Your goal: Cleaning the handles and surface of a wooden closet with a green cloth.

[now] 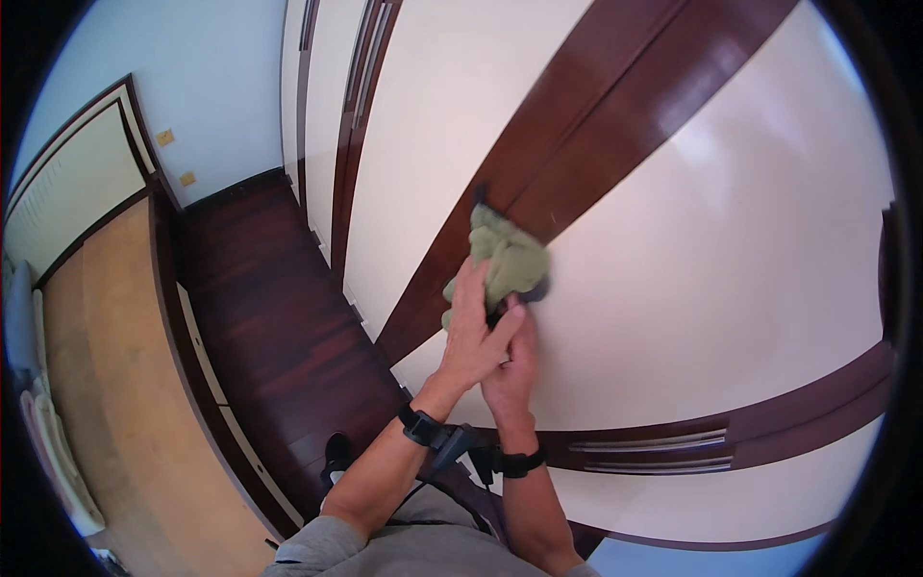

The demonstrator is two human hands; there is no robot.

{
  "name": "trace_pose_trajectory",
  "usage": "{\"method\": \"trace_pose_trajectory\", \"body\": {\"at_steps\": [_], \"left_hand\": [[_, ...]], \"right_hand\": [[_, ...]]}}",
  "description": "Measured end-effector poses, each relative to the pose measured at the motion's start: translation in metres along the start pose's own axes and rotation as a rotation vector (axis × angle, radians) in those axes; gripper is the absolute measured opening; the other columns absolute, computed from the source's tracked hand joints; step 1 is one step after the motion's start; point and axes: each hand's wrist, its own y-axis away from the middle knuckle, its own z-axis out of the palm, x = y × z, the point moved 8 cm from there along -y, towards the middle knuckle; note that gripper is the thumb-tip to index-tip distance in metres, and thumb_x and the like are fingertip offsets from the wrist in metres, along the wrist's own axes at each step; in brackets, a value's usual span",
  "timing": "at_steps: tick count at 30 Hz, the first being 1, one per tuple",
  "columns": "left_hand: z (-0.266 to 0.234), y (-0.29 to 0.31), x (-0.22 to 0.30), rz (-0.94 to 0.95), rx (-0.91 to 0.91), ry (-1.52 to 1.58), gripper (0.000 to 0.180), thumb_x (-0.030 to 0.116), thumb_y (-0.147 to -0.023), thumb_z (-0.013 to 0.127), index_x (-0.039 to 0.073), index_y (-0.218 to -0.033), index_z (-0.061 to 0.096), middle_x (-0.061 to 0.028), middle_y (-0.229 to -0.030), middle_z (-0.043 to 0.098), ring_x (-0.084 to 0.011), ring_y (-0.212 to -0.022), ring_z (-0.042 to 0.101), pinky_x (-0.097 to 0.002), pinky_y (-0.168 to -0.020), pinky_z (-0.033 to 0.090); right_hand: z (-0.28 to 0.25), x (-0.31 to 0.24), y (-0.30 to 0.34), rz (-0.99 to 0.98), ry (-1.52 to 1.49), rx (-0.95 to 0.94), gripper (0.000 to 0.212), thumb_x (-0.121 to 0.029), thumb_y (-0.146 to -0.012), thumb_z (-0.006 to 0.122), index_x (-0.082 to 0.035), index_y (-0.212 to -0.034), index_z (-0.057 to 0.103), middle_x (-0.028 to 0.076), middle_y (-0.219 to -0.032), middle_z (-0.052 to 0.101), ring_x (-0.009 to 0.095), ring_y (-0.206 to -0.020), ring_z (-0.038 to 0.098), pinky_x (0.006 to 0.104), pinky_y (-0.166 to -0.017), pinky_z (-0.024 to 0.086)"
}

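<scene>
A bunched green cloth (512, 264) is up against a dark reddish-brown wood strip between two pale wardrobe panels. My left hand (469, 332) is on its near left side, fingers reaching up along the folds and thumb pointing right. Beside it, my right hand (514, 361) grips the cloth's lower edge, its fingertips partly hidden. Both hands are close together, the left thumb crossing near the right one. Something dark shows under the cloth's lower right edge; I cannot make out what it is. Black straps with small devices circle both wrists.
The pale wardrobe panel (692, 288) fills the right side, with metal handles (663, 454) on a brown strip below. At left stands a bed frame with a bare wooden board (135, 365) and folded bedding (53, 462) along its edge. Dark wooden floor (260, 308) runs between.
</scene>
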Motion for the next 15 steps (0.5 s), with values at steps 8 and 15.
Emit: {"method": "trace_pose_trajectory", "body": {"at_steps": [8,15], "left_hand": [[-0.025,0.024,-0.113,-0.301,0.035,0.245,0.077,0.027,-0.100,0.072,0.004,-0.163,0.035,-0.0239,-0.157,0.045,-0.0383,-0.147,0.044,-0.0455,-0.123,0.036],[-0.021,0.000,-0.036,-0.067,-0.089,0.119,0.078,0.027,-0.100,0.072,0.003,-0.164,0.034,-0.0270,-0.164,0.036,-0.0429,-0.154,0.035,-0.0473,-0.127,0.029]], "right_hand": [[0.072,0.047,0.028,0.340,-0.058,-0.182,0.066,-0.004,-0.097,0.072,-0.001,-0.158,0.048,0.019,-0.157,0.055,0.033,-0.144,0.054,0.0416,-0.119,0.044],[0.034,0.001,0.000,0.089,0.073,0.077,0.069,-0.008,-0.094,0.078,0.003,-0.156,0.050,0.019,-0.155,0.057,0.034,-0.140,0.057,0.0435,-0.117,0.045]]}}
